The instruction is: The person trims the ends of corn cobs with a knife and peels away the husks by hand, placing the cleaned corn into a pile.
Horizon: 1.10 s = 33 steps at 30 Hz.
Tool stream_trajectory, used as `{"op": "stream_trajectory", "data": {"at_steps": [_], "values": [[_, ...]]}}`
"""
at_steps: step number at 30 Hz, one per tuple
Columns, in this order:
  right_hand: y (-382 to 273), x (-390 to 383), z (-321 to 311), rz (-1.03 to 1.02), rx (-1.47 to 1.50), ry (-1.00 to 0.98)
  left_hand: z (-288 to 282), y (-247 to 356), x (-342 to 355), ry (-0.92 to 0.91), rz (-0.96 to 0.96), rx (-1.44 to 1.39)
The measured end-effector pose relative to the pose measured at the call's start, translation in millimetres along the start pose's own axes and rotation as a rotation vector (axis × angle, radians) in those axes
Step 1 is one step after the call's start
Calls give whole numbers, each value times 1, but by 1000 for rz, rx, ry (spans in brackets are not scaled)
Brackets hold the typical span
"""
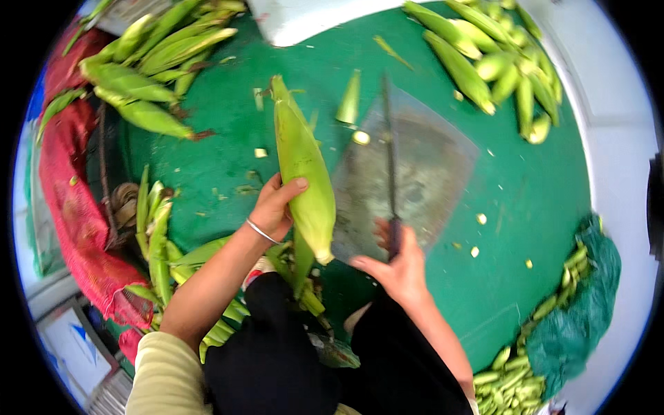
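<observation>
Just left of the board (443, 166), one cob (306, 166) in its husk is tilted in the left grip (279, 204), which is closed around it. At the board, the right grip (396, 256) is wrapped about one knife (390, 152) that points away from the person; whether it touches the board cannot be told. Well right of the board and nearer the person, one teal bag (577, 328) partly covers many green pieces (508, 389), too crowded to count. Far left of the board lies one red sack (72, 187); its contents cannot be made out. Two heaps of cobs flank the board's far side, a left heap (155, 76) and a right heap (508, 66). One pale slice (360, 137) sits at the board's left edge; three pale bits (481, 218) lie to its right.
</observation>
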State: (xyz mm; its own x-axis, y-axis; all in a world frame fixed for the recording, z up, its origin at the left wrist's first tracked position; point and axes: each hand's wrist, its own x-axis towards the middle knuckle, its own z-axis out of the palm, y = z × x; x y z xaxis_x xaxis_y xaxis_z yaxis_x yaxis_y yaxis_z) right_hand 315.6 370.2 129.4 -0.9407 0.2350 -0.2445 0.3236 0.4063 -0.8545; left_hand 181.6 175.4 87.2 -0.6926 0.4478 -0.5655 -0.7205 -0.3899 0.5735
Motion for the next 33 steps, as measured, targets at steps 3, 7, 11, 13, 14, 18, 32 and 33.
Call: {"op": "stream_trajectory", "data": {"at_steps": [3, 7, 11, 13, 14, 18, 32, 33], "values": [[-27, 9, 8, 104, -59, 17, 49, -36, -1, 112, 7, 64], [14, -14, -21, 179, 211, 89, 51, -30, -16, 0, 76, 396], [41, -22, -76, 322, 453, -83, 41, 36, 15, -59, 1155, 2012], [42, -21, -70, 403, 905, -194, 23, 47, 37, -395, 921, 2073], [42, -20, -68, 421, 974, -161, 18, 53, 46, -707, 712, 2086], [70, -22, -83, 573, 360, 83, 8, 45, 28, -647, 411, 1987], [44, -54, -63, 148, 310, 422, -6, 9, 31, -123, -129, 1647], [36, -51, -72, -19, 359, 458, -2, 12, 33, -130, -133, 1645]]}}
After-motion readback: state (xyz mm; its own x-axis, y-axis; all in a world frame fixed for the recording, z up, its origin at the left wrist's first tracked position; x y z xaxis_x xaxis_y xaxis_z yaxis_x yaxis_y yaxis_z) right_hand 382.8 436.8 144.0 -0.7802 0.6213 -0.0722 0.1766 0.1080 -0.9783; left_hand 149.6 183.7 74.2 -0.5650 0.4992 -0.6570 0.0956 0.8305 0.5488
